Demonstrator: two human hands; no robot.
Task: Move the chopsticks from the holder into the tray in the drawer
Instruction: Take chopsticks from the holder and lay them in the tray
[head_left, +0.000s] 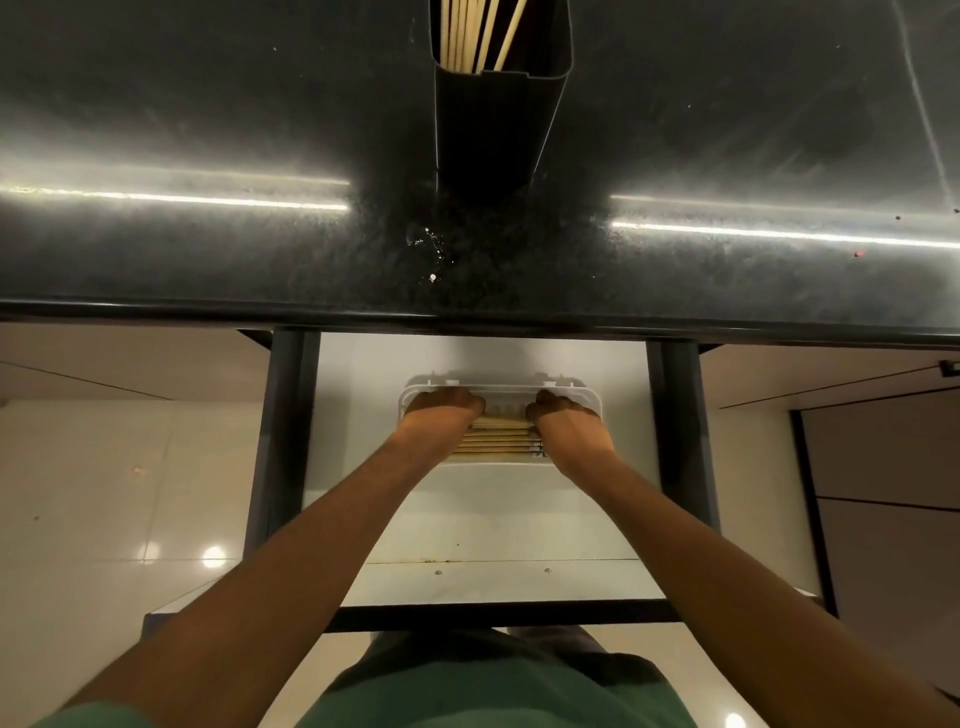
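Observation:
A tall black holder (491, 130) stands on the dark counter at the top centre, with several pale chopsticks (470, 31) upright in it. Below the counter edge an open white drawer (498, 519) holds a white tray (498, 388). Several wooden chopsticks (496, 439) lie flat across the tray, side by side. My left hand (441, 413) and my right hand (563, 418) rest in the tray at the two ends of these chopsticks, fingers curled down over them. The fingertips are hidden, so the grip itself is unclear.
The black counter (208, 249) juts out over the back of the drawer. Dark drawer rails (283, 441) run along both sides, and a dark front bar (498, 613) closes the near end. Glossy pale floor tiles lie to the left.

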